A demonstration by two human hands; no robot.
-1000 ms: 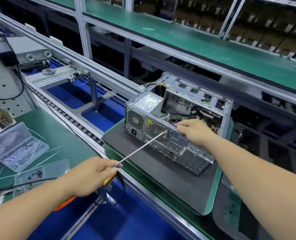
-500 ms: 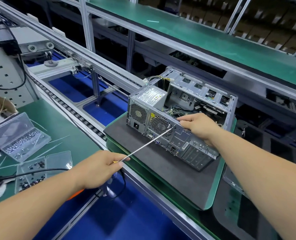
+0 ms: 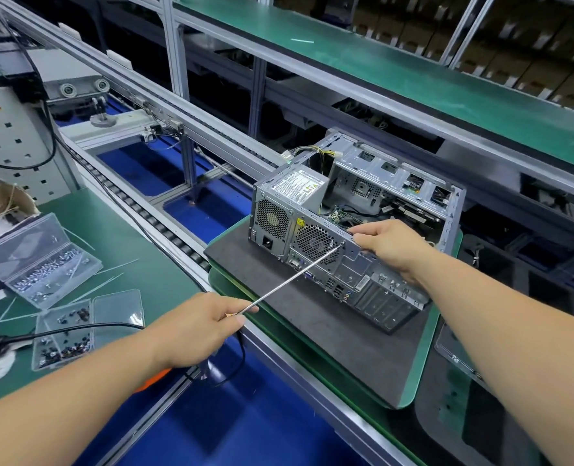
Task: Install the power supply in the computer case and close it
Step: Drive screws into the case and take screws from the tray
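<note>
Since the earlier frame the screwdriver [image 3: 299,271] tip had reached the case [image 3: 356,230] rear by the fan; left hand [image 3: 198,326] gripped its handle, right hand [image 3: 391,245] clasped the case edge, best kept steady, shaft square to the screw.

You face a green-topped workbench [image 3: 137,250], a roller conveyor track [image 3: 151,216] alongside, blue floor [image 3: 238,428] beneath, a long green upper shelf [image 3: 413,79], cardboard boxes [image 3: 514,62] stacked behind.

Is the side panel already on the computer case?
No, the computer case lies open on top, with its power supply and cables exposed.
</note>
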